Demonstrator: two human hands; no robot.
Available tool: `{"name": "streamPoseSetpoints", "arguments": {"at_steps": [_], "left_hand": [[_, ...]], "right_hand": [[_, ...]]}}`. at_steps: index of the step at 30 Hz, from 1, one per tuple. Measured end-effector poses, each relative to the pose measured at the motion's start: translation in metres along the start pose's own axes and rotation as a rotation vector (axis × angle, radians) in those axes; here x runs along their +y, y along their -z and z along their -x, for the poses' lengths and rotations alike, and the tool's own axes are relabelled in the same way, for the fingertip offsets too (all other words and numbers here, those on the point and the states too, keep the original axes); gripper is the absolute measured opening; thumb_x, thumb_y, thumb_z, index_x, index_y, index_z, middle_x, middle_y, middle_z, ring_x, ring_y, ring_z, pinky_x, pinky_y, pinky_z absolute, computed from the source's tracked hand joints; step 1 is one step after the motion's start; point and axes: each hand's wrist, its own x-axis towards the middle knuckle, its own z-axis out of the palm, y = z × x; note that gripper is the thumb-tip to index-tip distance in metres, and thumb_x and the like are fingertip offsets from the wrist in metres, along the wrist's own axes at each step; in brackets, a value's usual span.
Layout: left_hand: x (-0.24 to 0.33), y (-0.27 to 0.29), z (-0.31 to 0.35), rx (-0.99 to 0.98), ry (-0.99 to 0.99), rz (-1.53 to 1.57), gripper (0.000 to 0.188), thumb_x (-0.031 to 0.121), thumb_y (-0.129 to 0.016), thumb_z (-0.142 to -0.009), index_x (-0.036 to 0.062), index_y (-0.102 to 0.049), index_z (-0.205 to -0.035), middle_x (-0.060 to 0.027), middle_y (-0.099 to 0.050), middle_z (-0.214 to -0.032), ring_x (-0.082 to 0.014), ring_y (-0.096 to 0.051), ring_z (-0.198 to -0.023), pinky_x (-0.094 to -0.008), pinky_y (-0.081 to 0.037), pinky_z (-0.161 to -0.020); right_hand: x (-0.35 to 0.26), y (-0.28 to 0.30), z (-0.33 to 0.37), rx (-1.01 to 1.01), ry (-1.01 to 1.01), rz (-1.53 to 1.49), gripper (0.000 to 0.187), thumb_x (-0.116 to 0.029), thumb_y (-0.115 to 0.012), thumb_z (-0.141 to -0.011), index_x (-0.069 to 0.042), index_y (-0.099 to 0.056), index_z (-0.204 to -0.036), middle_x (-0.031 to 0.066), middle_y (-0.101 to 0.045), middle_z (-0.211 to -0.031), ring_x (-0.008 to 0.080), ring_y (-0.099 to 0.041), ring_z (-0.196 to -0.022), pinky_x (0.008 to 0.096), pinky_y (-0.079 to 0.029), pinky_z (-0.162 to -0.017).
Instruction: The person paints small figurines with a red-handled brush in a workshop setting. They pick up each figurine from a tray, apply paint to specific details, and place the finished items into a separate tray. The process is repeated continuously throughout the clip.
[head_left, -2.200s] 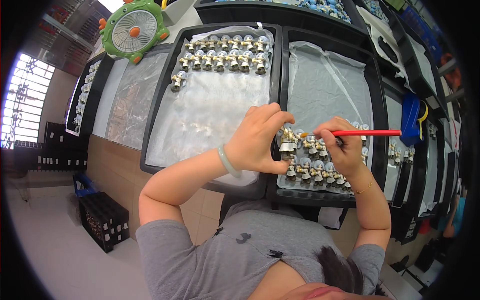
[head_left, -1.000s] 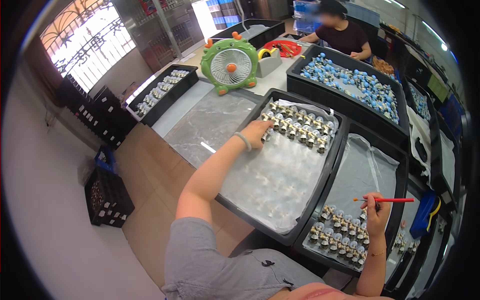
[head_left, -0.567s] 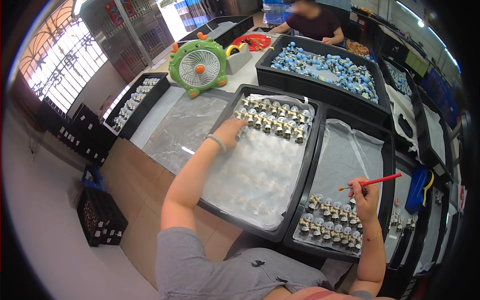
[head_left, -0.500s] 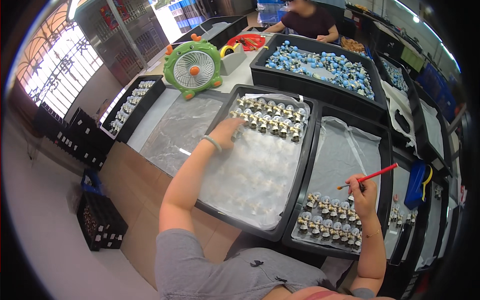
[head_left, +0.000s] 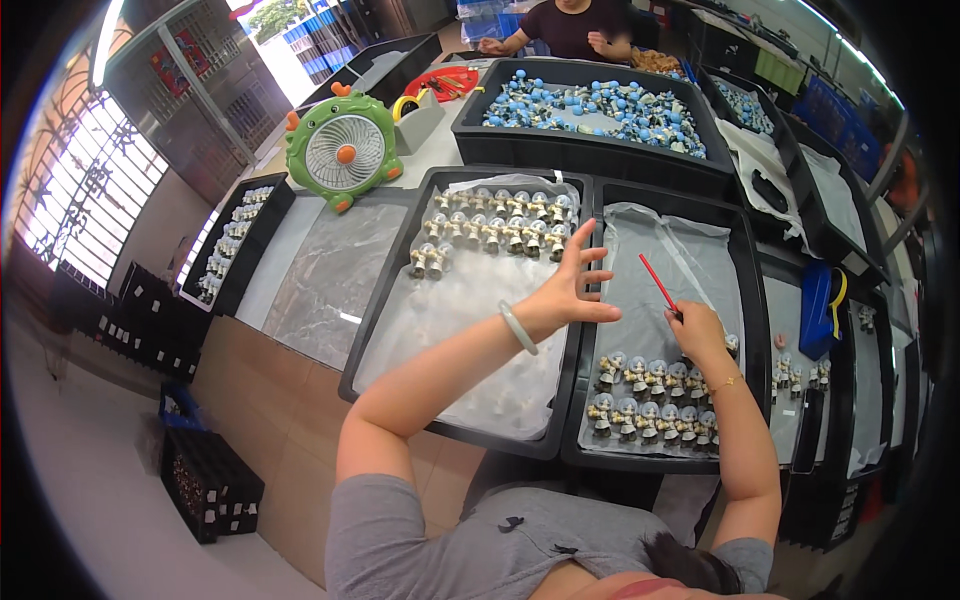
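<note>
My left hand (head_left: 572,292) is empty, its fingers spread wide over the border between two black trays. In the left tray (head_left: 488,442), small pale-haired figurines (head_left: 492,232) stand in rows at the far end on a white liner. My right hand (head_left: 698,330) grips a red-handled paintbrush (head_left: 657,280), its handle angled up and to the left; the bristles are hidden. Beneath and beside that hand, more figurines (head_left: 648,418) fill two rows at the near end of the right tray (head_left: 640,462). My right hand and wrist cover part of the upper row.
A deep black bin (head_left: 590,150) of blue-headed pieces stands behind the trays. A green cartoon fan (head_left: 345,150) sits at left, near a narrow figurine tray (head_left: 240,240). Across the table is another person (head_left: 575,30). A blue tape dispenser (head_left: 818,310) lies at right.
My left hand has left the figurines in the left tray and moved right, fingers spreading. The brush handle has swung from pointing right to pointing up-left. The whole view has shifted slightly.
</note>
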Motion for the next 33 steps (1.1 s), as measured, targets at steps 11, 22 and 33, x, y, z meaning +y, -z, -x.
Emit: {"name": "streamPoseSetpoints", "arguments": {"at_steps": [11,22,33], "left_hand": [[-0.016,-0.028,0.03,-0.115,-0.002,-0.53,0.053,0.01,-0.064,-0.07,0.01,-0.041,-0.118,-0.0035,-0.046,-0.094,-0.0081,-0.05,-0.069,-0.0224,-0.04,-0.058],[-0.041,-0.034,0.033,-0.154,-0.467,-1.121,0.024,0.013,-0.062,-0.065,0.0085,-0.055,-0.088,-0.006,-0.05,-0.078,-0.0244,-0.052,-0.071,-0.035,-0.043,-0.06],[-0.04,-0.036,0.032,-0.147,-0.491,-1.126,0.019,0.013,-0.06,-0.066,0.0083,-0.056,-0.083,-0.0065,-0.05,-0.075,-0.0249,-0.052,-0.07,-0.0352,-0.043,-0.06]], "right_hand": [[-0.053,0.076,0.025,0.362,0.087,-0.548,0.018,-0.012,-0.053,-0.08,0.002,-0.051,-0.069,0.0093,-0.044,-0.055,0.017,-0.039,-0.047,0.0292,-0.03,-0.046],[-0.035,0.018,0.016,-0.242,0.192,-0.39,0.028,-0.023,-0.055,-0.078,0.002,-0.052,-0.067,0.017,-0.049,-0.058,0.0328,-0.047,-0.054,0.0385,-0.035,-0.05],[-0.036,0.018,0.02,-0.186,0.196,-0.407,0.027,-0.023,-0.054,-0.078,0.001,-0.052,-0.066,0.0171,-0.049,-0.057,0.0325,-0.046,-0.052,0.0383,-0.034,-0.05]]}}
